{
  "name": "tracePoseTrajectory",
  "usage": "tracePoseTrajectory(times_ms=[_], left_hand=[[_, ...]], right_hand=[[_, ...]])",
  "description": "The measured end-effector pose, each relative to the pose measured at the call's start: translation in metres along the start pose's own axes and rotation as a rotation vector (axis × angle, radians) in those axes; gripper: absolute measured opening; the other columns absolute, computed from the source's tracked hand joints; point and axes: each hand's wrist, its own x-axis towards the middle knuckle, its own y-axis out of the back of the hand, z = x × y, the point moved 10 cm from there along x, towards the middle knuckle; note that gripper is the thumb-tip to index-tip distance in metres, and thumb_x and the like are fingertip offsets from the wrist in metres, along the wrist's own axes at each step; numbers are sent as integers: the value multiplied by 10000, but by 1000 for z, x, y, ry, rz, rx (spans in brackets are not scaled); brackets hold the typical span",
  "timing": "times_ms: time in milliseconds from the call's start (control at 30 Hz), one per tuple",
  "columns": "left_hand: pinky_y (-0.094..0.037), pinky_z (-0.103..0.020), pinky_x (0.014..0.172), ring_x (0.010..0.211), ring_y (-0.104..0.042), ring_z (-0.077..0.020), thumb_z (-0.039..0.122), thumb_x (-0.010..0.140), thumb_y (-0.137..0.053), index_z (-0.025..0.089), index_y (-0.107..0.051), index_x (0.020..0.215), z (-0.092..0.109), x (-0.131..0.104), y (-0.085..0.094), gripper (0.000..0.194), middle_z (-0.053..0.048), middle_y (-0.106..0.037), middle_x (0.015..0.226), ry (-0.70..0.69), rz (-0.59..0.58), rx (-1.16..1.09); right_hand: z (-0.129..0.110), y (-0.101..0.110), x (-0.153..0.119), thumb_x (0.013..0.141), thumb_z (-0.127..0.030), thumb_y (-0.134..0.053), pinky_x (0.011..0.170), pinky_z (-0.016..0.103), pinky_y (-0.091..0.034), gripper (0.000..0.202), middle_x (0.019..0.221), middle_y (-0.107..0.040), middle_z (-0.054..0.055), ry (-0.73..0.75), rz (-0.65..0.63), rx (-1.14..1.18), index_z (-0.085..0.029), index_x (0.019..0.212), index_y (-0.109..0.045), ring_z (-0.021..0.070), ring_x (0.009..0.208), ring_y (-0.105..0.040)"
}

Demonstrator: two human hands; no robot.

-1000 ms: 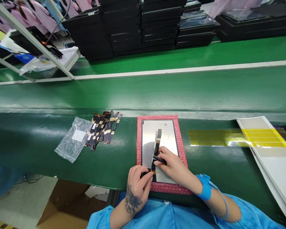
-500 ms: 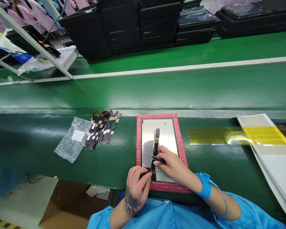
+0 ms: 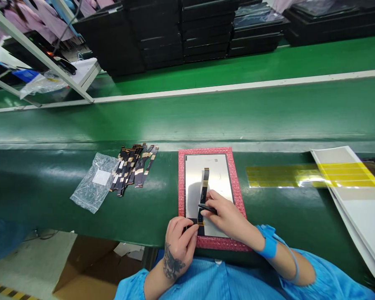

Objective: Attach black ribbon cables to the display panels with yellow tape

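Observation:
A silver-backed display panel [image 3: 220, 179] lies on a pink bubble-wrap sheet [image 3: 237, 183] in front of me. A black flex cable [image 3: 204, 189] runs lengthwise over the panel, its lower end at the panel's dark bottom edge. My right hand [image 3: 226, 214] is closed around a slim black pen-like tool [image 3: 208, 208], which crosses the cable. My left hand [image 3: 179, 243] is closed at the panel's lower left, fingertips pinched beside the cable's lower end; what lies between them is hidden. A pile of flex cables [image 3: 133, 168] sits to the left beside a clear plastic bag [image 3: 92, 187].
Yellow tape strips [image 3: 278, 176] lie at right, partly over white sheets [image 3: 359, 212]. Stacked black trays [image 3: 162, 37] stand at the back beyond a white rail [image 3: 206, 89]. A cardboard box [image 3: 84, 266] is below the table edge at left.
The view has shifted very slightly. Both hands, the tool and the flex cable keep practically the same places on the panel.

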Motion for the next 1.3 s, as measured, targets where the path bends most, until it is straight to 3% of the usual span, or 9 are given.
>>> tracePoseTrajectory(times_ms=[267, 433, 1000, 1100, 1200, 1300], left_hand=[[-493, -313, 782, 895, -527, -189, 52, 836, -508, 121, -647, 996, 5, -3, 2, 223, -91, -574, 913, -51, -12, 10], [-473, -361, 874, 1000, -513, -226, 120, 879, -483, 140, -651, 1103, 12, -12, 0, 281, -114, -561, 1033, -124, -28, 179], [-375, -444, 956, 1068, -482, -265, 154, 876, -481, 151, -644, 1125, 13, -10, -9, 299, -125, -545, 1126, -77, -55, 263], [-301, -511, 1016, 1079, -482, -271, 174, 886, -475, 167, -654, 1101, 12, -8, -8, 280, -113, -565, 1125, -60, -43, 263], [-300, -529, 1030, 1114, -471, -270, 166, 891, -471, 177, -639, 1127, 8, -7, -6, 290, -111, -549, 1172, -33, -48, 217], [-375, -502, 998, 1173, -439, -275, 134, 881, -464, 163, -597, 1196, 6, -8, -6, 343, -129, -498, 1258, -42, -93, 182]], right_hand=[[1, -3, 1, 806, 13, -628, 652, 269, -390, 212, 904, -486, 28, -7, -36, -30, -141, 697, -532, 162, 769, -507], [2, -3, 0, 801, 29, -628, 667, 271, -394, 213, 904, -488, 31, -18, -46, -32, -137, 700, -539, 170, 792, -510], [0, -1, 0, 813, -15, -600, 679, 289, -423, 194, 957, -500, 49, -25, -19, -21, -149, 714, -501, 180, 791, -535], [-3, 24, -4, 833, -150, -593, 727, 306, -453, 21, 1067, -499, 79, 13, 107, 84, -155, 827, -573, 202, 868, -551], [6, 76, -21, 905, -363, -521, 791, 336, -457, 225, 1045, -535, 94, -7, 360, 192, -177, 849, -634, 233, 925, -549], [38, 123, -51, 897, -562, -512, 754, 339, -470, 420, 1042, -564, 92, -180, 598, 287, -193, 770, -666, 239, 892, -557]])
